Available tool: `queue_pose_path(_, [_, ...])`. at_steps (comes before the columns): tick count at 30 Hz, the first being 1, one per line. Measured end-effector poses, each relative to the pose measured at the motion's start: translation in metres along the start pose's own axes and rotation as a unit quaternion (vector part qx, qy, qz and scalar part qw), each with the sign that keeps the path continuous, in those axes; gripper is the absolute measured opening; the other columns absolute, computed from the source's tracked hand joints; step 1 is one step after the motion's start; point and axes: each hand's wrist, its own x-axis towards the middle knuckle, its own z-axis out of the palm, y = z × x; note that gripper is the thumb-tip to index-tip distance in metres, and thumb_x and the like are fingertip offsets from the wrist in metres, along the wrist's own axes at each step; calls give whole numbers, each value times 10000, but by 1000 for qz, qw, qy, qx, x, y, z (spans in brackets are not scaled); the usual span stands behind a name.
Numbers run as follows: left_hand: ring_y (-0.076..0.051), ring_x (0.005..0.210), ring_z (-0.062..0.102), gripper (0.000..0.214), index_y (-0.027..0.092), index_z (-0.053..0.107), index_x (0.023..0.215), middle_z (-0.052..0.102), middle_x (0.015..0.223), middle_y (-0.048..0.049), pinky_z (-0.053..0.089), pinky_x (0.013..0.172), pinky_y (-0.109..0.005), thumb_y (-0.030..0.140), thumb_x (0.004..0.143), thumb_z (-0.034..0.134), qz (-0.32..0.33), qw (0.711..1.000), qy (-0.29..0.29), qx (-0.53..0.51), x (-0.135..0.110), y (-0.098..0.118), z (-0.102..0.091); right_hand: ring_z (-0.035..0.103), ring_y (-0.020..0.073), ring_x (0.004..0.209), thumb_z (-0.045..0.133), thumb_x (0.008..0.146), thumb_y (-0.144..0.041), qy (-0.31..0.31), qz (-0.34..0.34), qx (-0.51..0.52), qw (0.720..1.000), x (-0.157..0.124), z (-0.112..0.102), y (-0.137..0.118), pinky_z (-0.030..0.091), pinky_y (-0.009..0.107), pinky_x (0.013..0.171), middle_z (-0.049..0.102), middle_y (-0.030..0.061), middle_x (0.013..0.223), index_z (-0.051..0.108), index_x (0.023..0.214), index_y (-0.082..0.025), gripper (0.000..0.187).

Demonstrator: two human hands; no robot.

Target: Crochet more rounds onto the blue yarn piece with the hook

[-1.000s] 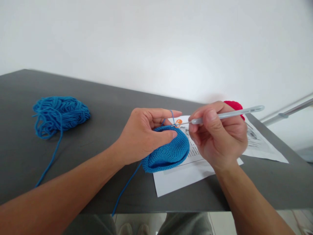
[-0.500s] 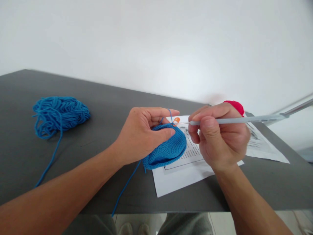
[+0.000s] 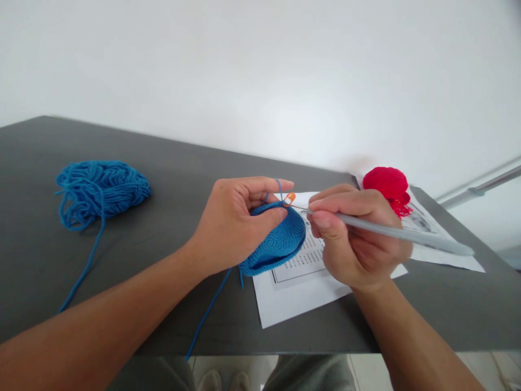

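Note:
My left hand pinches the upper edge of a round blue crochet piece, thumb in front. A strand of blue yarn loops over its raised index finger. An orange stitch marker sits at the piece's top edge. Closed like a pen grip, my right hand holds a crochet hook with a grey handle. The hook's thin metal shaft points left to the edge by the marker; its tip is too small to make out.
A blue yarn skein lies on the dark grey table at left, its strand trailing to the front. Printed sheets lie under and right of my hands. Red yarn rests on the farther sheet. Behind stands a white wall.
My right hand has moved slightly left and tilted the hook, its handle end swinging down. More of the red yarn shows. The crochet piece and my left hand have shifted a little left.

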Motion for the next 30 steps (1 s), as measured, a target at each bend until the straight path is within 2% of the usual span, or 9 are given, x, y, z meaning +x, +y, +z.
queue_pose_path(3, [-190,700,746,335,154,871,1056,806,761,-7,608,672,-285,155,723,830,3,1000,21,6,2,0,-1,742,255,737,791,887,-119,-6,-25,-47,999,1,3,-3,609,429,608,811,22,860,810,1108,-359,326])
queue_pose_path(8, [-209,737,763,342,149,866,1074,825,794,-25,612,688,-290,184,735,838,5,999,49,20,4,-3,-3,756,235,671,826,863,-119,2,-28,-90,996,4,7,-10,627,396,568,833,17,810,849,998,-351,270])
queue_pose_path(13, [-215,774,775,369,127,854,1107,853,849,-49,610,710,-286,207,747,849,4,998,49,34,5,-5,-3,767,237,705,839,844,-87,-24,-30,-98,994,0,6,-9,647,404,603,847,32,875,848,1099,-340,359])
queue_pose_path(17, [-219,768,780,364,134,856,1104,854,844,-45,609,700,-287,210,748,855,1,998,53,27,5,-5,-4,765,242,684,861,823,-86,-13,-3,-87,996,-1,8,-9,663,431,616,855,21,911,844,1107,-371,402])
queue_pose_path(23, [-205,848,787,217,175,877,1017,876,967,-40,597,709,-255,196,811,811,11,996,63,-67,2,-5,-2,761,213,691,895,778,-46,38,72,-35,996,-4,14,-9,678,425,699,841,19,899,846,1034,-323,380])
queue_pose_path(25, [-198,859,784,136,185,881,942,877,979,-36,596,735,-254,193,837,795,25,995,67,-66,3,-6,-2,760,206,719,886,781,-35,21,75,-23,997,-4,13,-7,653,398,679,831,25,910,837,1025,-302,365])
queue_pose_path(27, [-199,852,784,99,187,875,880,876,951,-31,598,758,-264,172,839,786,45,995,72,-47,4,-7,-3,755,201,748,855,807,-34,-17,50,-5,999,-2,9,-3,612,362,634,818,40,907,831,1044,-271,336])
queue_pose_path(30, [-189,772,772,88,183,862,860,866,862,-23,579,695,-262,158,820,788,49,995,70,-53,7,-10,-4,746,206,817,781,819,-2,-92,14,24,995,2,2,1,582,346,632,798,72,972,820,1140,-223,392])
